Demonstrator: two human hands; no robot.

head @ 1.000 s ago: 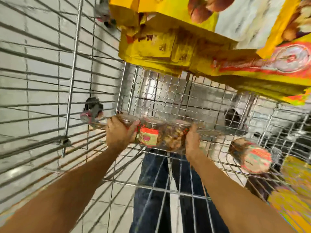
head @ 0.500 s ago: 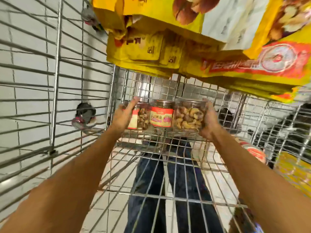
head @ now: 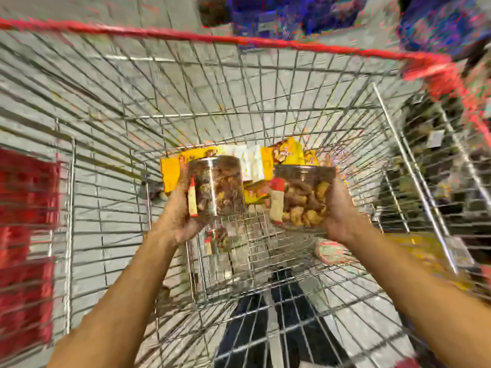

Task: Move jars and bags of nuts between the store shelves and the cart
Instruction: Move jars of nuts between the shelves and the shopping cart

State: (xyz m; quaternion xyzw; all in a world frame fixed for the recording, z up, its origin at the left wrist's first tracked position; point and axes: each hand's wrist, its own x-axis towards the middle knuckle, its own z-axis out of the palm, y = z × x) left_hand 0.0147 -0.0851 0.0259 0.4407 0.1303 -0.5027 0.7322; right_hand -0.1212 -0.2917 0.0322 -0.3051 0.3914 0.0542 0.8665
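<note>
My left hand (head: 178, 216) grips a clear jar of dark mixed nuts (head: 216, 185) with a red-and-cream label. My right hand (head: 340, 208) holds a second clear jar of pale nuts (head: 303, 197). Both jars are upright, a small gap apart, above the inside of the wire cart (head: 239, 39). Just under the gap, a third blurred jar (head: 219, 239) shows low in the cart; I cannot tell if it rests on the floor. Another jar (head: 330, 252) lies on its side under my right wrist. Yellow nut bags (head: 255, 160) lie at the cart's far end.
The cart has a red top rim and wire walls on all sides. A red block (head: 24, 235) stands outside on the left. Store shelving (head: 435, 166) runs along the right. More yellow packaging (head: 425, 251) lies by the right wall. My legs show through the cart floor.
Earlier three jars were squeezed in a row between my hands. Now each hand holds one jar, the hands are apart, and the middle jar is below them. The view has swung upward.
</note>
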